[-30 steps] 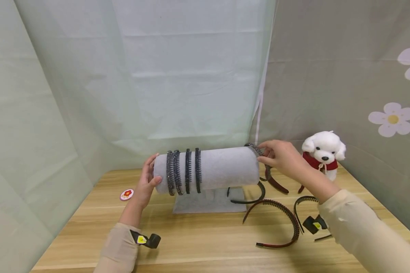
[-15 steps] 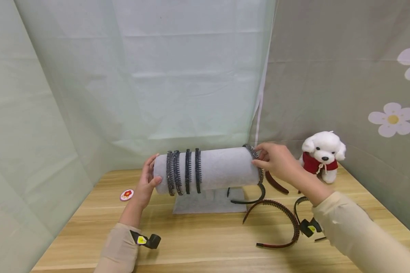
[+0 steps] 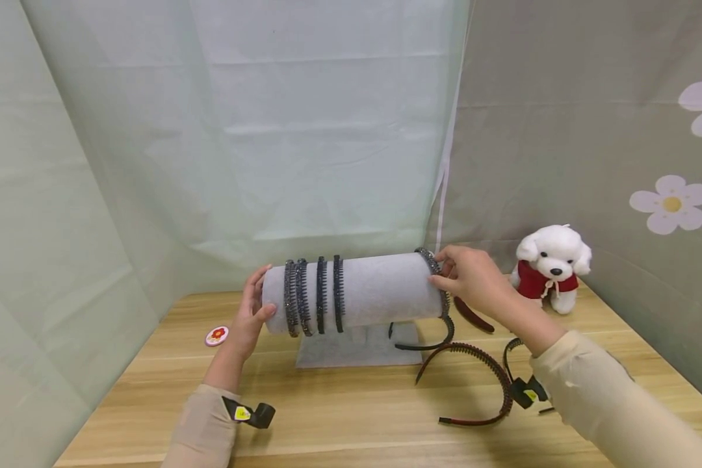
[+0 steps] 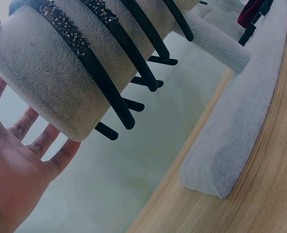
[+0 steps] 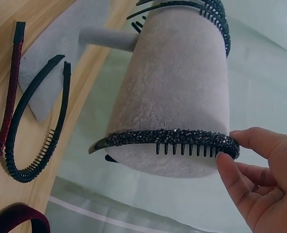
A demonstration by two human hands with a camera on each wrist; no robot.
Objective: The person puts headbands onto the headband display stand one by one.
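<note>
A grey plush-covered headband display stand (image 3: 389,286), a horizontal roll on a flat base, stands on the table. My left hand (image 3: 247,322) holds the roll's left end, thumb in front and fingers behind. At the right end, my right hand (image 3: 474,278) pinches a black glittery toothed headband (image 5: 172,138) between thumb and fingers. This headband lies across the roll close to its end, its tips reaching past the roll's side in the right wrist view. Several dark headbands, including a glittery headband (image 3: 290,299) and a plainer black headband (image 3: 338,292), sit round the roll's left half.
On the wooden table (image 3: 339,416) lie a dark red toothed headband (image 3: 503,383), a black headband (image 3: 427,346) by the base and a smooth dark red headband (image 3: 472,315). A white toy dog (image 3: 556,260) sits back right. A round flower badge (image 3: 217,335) lies left.
My right hand has moved left, bringing the glittery headband from just off the roll's right end onto it; over the last half second it shifts only slightly. The left hand stays in place.
</note>
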